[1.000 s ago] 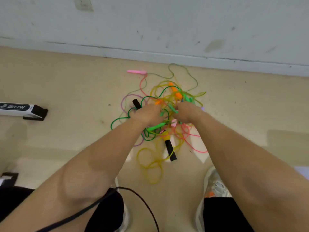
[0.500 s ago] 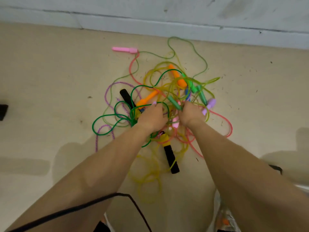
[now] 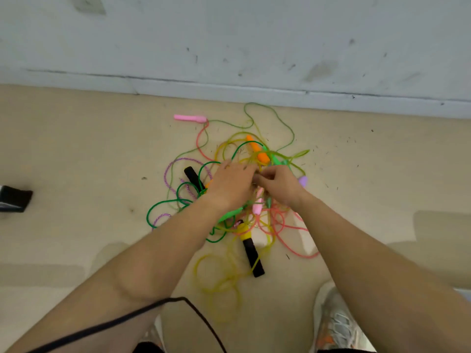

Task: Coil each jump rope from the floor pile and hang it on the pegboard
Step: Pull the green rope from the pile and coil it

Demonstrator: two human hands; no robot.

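My left hand (image 3: 230,186) and right hand (image 3: 281,186) are in the rope pile (image 3: 246,234) on the floor (image 3: 76,161). Right pinches cords; left, I cannot tell. Pulling hard may tighten knots.

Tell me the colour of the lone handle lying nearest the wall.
Pink; the handle shows best in the head view.

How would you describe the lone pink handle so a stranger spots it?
Start at the grey wall and look down to the tangled rope pile on the floor. The pink handle lies at the pile's far-left corner, toward the wall. Unlike the rest, it sits on bare floor, clear of the tangle.
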